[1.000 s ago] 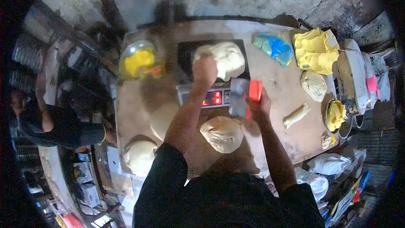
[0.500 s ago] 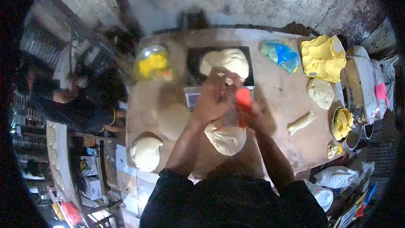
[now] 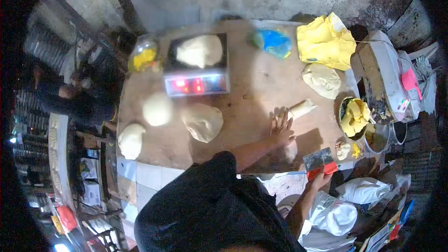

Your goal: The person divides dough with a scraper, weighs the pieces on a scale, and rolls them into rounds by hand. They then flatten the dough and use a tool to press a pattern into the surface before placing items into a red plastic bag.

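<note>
My left hand [image 3: 283, 129] reaches across the table with its fingers stretched out, the tips at the near end of a small roll of dough [image 3: 302, 108]. Out past the table's front edge, my right hand [image 3: 319, 179] grips a dough scraper [image 3: 321, 162] by its red handle, the dark blade pointing away from me. A lump of dough [image 3: 200, 51] rests on the black plate of a digital scale [image 3: 217, 84] with lit red digits. Nearer to me lie a creased piece of dough [image 3: 202, 122], a smooth round one [image 3: 157, 109] and another lump [image 3: 130, 141] at the left.
Along the back are a clear container with yellow contents [image 3: 145, 58], a blue plastic bag [image 3: 274, 43] and crumpled yellow paper [image 3: 325, 42]. More dough [image 3: 322, 81] and a yellow-lined bowl [image 3: 355, 119] stand right. White sacks [image 3: 335, 213] sit below; another person's arm [image 3: 79, 107] is left.
Both hands have left the scale and moved right, the left to the dough roll, the right with the scraper beyond the front edge. The view has turned right; dough stays on the scale.
</note>
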The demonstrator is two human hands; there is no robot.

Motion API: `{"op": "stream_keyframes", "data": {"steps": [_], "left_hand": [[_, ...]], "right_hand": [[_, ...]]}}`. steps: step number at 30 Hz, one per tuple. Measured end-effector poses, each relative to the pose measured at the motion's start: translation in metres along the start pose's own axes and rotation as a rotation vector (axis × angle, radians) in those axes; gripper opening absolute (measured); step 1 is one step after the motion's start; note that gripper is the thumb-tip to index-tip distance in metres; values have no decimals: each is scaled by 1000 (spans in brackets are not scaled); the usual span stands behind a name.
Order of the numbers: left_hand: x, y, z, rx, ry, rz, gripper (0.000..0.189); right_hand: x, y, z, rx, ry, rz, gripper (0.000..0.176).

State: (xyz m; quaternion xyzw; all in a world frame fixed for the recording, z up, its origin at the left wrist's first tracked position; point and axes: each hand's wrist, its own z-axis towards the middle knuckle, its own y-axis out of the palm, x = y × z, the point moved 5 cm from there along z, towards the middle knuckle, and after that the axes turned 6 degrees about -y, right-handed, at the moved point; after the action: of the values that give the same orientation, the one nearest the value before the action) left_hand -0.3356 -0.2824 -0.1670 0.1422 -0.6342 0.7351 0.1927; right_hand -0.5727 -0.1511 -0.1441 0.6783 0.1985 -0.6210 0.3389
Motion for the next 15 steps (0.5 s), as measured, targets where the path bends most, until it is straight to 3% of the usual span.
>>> {"op": "stream_keyframes", "data": {"steps": [1,2,4,5,6,8,9,10,11,12,13,15], "left_hand": [[8,-8,-13,-273,97,51,60],[1,6,-20,-272,89,57,60],[-28,25,-34,-213,9,-98,61],[-39,8,-36,-270,-6,-85,64],[-54,-15,-38,-263,-27,-80,64],[-90,-77,-38,-201,-35,2,67],[-116,-107,-34,-176,-73,18,67],[-141,-145,-30,-13,-38,-21,64],[-168,-179,-34,158,-6,-45,62],[-197,-192,-35,202,-64,-6,62],[-232,-201,-27,289,-143,-501,56],[-288,-252,-17,539,-301,-1207,43]], "right_hand": [[3,-7,2,-11,-36,-3,37],[-11,13,-11,-43,18,-13,33],[56,2,3,-372,86,-281,27],[47,32,-13,-453,120,-207,20],[60,39,-15,-555,-53,-326,25],[73,58,-11,-701,-226,-1305,35],[77,72,-15,-718,-208,-1298,43],[79,85,-21,-745,-196,-1291,52],[81,101,-23,-752,-249,-1224,50],[80,119,-20,-756,-350,-1114,48],[82,147,-16,-771,-451,-990,46],[87,236,-3,-859,-644,-701,43]]}}
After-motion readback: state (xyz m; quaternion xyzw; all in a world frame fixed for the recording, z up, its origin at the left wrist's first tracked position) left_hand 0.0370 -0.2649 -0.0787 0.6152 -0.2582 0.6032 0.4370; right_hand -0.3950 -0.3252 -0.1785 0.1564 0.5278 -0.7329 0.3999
